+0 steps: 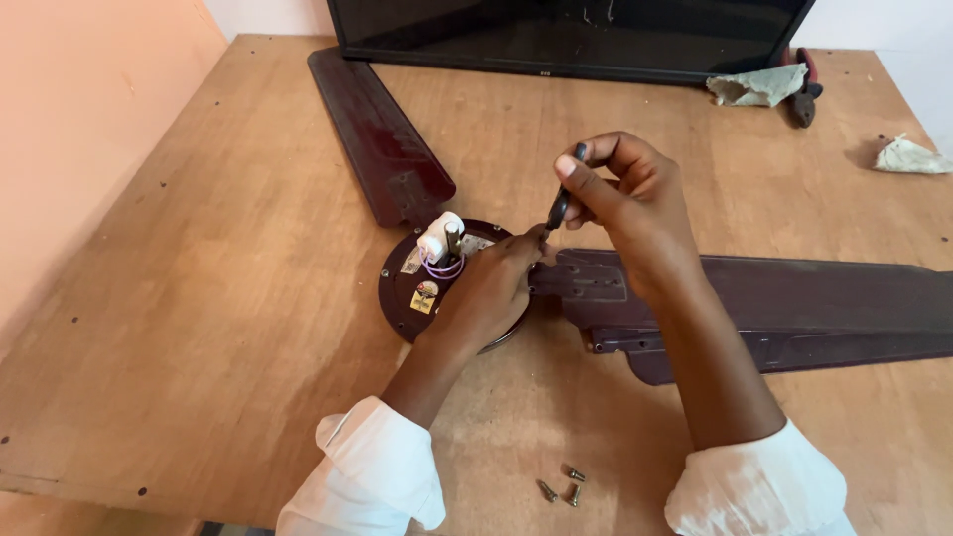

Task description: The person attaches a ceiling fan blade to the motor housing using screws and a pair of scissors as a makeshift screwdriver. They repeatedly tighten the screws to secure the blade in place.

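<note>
Head view. Ceiling fan motor housing (417,293), dark brown and round, lies at centre frame on a plywood table (199,298). One fan blade (382,139) runs from the housing toward the upper left; a second fan blade (794,308) runs from it to the right edge.

Right hand (625,199), just above centre, fingers closed on the black handle of a screwdriver (561,203). Tool's long axis tilts down and left, from the thumb toward the point where the right-going blade's bracket meets the housing.

Left hand (491,288) rests on the housing rim, fingers curled together at that same joint, directly below the tool tip. It is the nearer hand to the joint; whether it pinches a screw cannot be told.

White capacitor (437,238) with violet wire stands on the housing, left of both hands.

Three loose screws (563,488) lie at bottom centre, between the white sleeves, well apart from the housing.

Hidden: screwdriver tip, screw head and the right part of the housing, all behind the left hand. Dark screen (566,35) cut off at top edge. Crumpled rags at upper right; the dark tool beside one is hard to make out.
</note>
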